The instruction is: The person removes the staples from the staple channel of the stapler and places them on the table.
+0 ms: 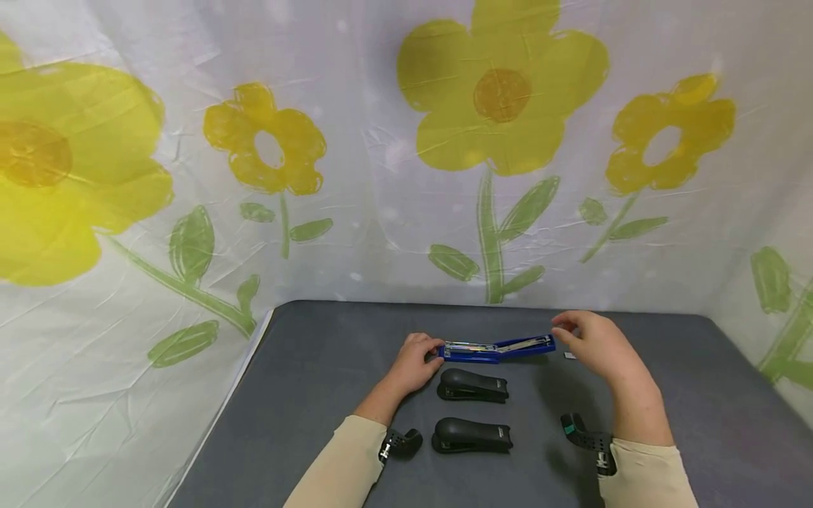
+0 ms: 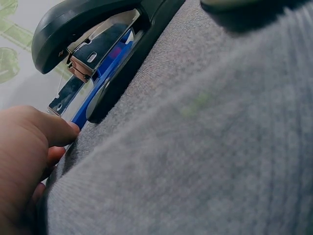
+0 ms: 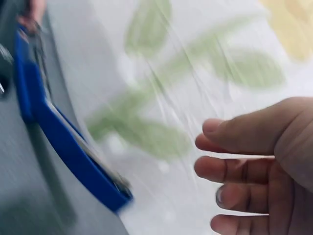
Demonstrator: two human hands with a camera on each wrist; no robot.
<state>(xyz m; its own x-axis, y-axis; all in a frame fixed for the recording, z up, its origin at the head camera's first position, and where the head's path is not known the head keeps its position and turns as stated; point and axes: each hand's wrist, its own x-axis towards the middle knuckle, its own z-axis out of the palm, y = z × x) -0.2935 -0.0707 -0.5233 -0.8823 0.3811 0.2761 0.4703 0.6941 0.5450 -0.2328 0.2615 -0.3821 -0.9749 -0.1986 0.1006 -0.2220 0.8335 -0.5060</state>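
A blue stapler (image 1: 471,358) lies opened out flat, its metal magazine showing on the left and its top arm swung over to the right, slightly raised. My left hand (image 1: 414,363) pinches its left end between thumb and fingers. In the left wrist view the thumb (image 2: 61,131) presses against that end, partly behind a black stapler (image 2: 93,19). My right hand (image 1: 597,346) hovers just beyond the stapler's right end, fingers loosely bent. Nothing is between them in the right wrist view, where the blue arm (image 3: 80,164) stands apart from the fingertips (image 3: 205,166).
Nearer to me, two black staplers lie one before the other: one (image 1: 473,386) close below the blue one, another (image 1: 473,436) farther down. A small whitish piece (image 1: 569,355) rests on the grey table (image 1: 330,423) under the right hand. A flowered cloth (image 1: 381,233) hangs behind.
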